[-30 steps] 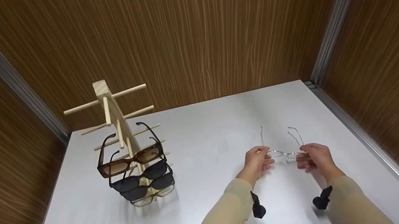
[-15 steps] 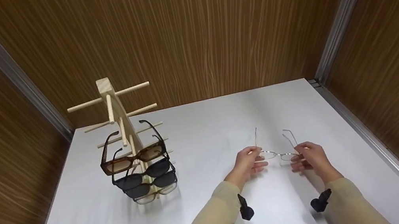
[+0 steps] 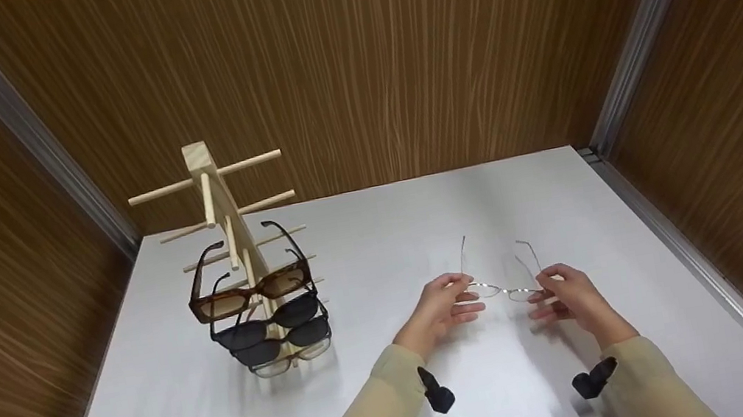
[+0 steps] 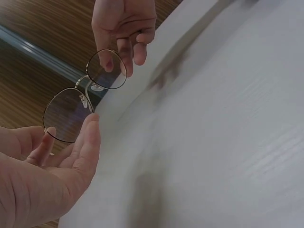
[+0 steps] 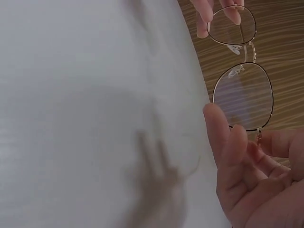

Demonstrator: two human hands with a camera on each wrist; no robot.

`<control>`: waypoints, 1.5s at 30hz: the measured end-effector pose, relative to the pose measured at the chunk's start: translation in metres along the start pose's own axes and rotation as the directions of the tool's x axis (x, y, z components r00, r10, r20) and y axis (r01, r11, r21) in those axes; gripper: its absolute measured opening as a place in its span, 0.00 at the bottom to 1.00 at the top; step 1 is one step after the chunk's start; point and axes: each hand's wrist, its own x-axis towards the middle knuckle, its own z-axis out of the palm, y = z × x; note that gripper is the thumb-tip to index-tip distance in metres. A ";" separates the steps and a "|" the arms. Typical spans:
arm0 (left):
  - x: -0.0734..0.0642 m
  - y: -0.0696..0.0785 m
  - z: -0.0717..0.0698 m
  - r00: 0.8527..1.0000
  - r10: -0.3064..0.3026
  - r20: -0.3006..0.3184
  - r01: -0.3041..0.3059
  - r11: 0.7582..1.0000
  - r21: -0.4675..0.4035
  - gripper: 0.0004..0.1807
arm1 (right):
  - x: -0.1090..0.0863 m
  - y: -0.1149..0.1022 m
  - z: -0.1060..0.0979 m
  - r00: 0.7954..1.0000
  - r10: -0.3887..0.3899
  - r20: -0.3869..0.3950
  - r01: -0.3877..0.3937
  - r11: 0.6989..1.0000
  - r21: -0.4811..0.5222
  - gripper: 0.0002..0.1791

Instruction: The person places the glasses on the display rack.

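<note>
Between my two hands is a pair of thin-rimmed eyeglasses [image 3: 504, 290], its round clear lenses [image 4: 66, 114] toward me and both temples unfolded, pointing away. My left hand [image 3: 438, 306] pinches the hinge end on the left side between thumb and finger. At the opposite end, my right hand [image 3: 567, 293] pinches the frame by its hinge [image 5: 259, 134]. The other fingers of both hands extend loosely below the rims. In both wrist views the glasses are held up off the white tabletop, and shadows of the hands fall on it.
On the left stands a wooden display rack [image 3: 232, 223] with pegs sticking out both sides. It carries brown tortoiseshell sunglasses [image 3: 252, 293], black sunglasses [image 3: 269, 322] below, and clear-lens glasses [image 3: 291, 359] lowest. Wood-grain panels [image 3: 348, 63] enclose the white table [image 3: 376, 237].
Both hands have shifted left with the eyeglasses, the left hand a little more than the right. The rack appears slightly further right in the view. The grip stays the same.
</note>
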 end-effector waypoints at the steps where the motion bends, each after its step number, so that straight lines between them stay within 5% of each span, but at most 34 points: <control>1: -0.002 0.001 -0.002 1.000 0.006 0.003 -0.006 1.000 -0.004 0.09 | 0.000 -0.001 0.001 1.000 0.000 0.021 0.000 1.000 0.001 0.22; 13: -0.023 0.011 -0.023 0.999 0.046 0.012 -0.046 0.999 -0.013 0.12 | -0.007 -0.005 0.012 0.983 -0.018 0.185 -0.015 0.984 0.177 0.26; 22: -0.037 0.015 -0.037 0.996 0.087 0.012 -0.087 0.996 -0.024 0.14 | -0.014 -0.011 0.020 0.967 -0.122 0.222 0.077 0.977 0.199 0.21; 45: -0.080 0.034 -0.058 0.979 0.192 0.062 -0.191 0.981 -0.013 0.14 | -0.032 -0.031 0.046 0.940 -0.230 0.254 0.164 0.953 0.256 0.18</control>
